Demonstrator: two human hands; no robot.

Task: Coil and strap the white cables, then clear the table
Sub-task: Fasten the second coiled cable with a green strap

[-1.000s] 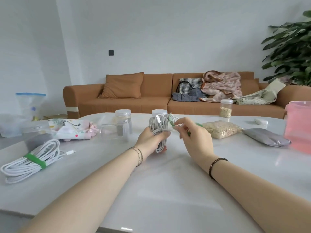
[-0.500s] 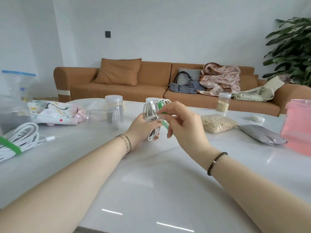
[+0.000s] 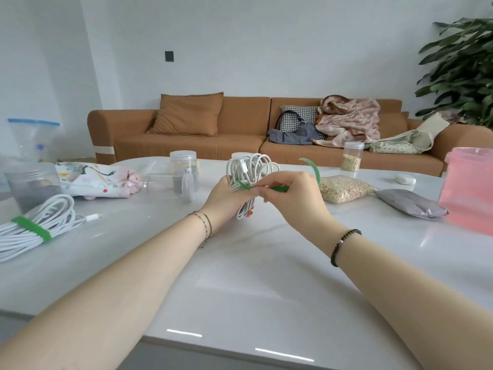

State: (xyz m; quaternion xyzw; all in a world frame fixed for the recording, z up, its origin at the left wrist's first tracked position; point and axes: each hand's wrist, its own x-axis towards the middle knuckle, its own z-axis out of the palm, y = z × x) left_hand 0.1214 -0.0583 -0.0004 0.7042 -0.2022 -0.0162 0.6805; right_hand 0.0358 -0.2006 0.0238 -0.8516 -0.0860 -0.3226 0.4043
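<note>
My left hand (image 3: 226, 198) grips a coiled white cable (image 3: 250, 169) upright above the white table (image 3: 240, 276), near its middle. A green strap (image 3: 312, 168) runs from the coil through the fingers of my right hand (image 3: 293, 196), and its free end curls up to the right. My right hand pinches the strap just beside the coil. A second white cable coil (image 3: 34, 225), bound with a green strap (image 3: 32, 228), lies on the table at the far left.
Clear jars (image 3: 184, 166) and a printed pouch (image 3: 93, 180) stand behind left. A bag of oats (image 3: 344, 188), a grey pouch (image 3: 410, 202), an oat jar (image 3: 352, 156) and a pink bag (image 3: 469, 188) are at the right. A brown sofa (image 3: 240, 129) lies beyond.
My right hand has pulled the green strap out to the right of the coil, so its free end now curls upward. The view has shifted, showing more of the strapped coil at left.
</note>
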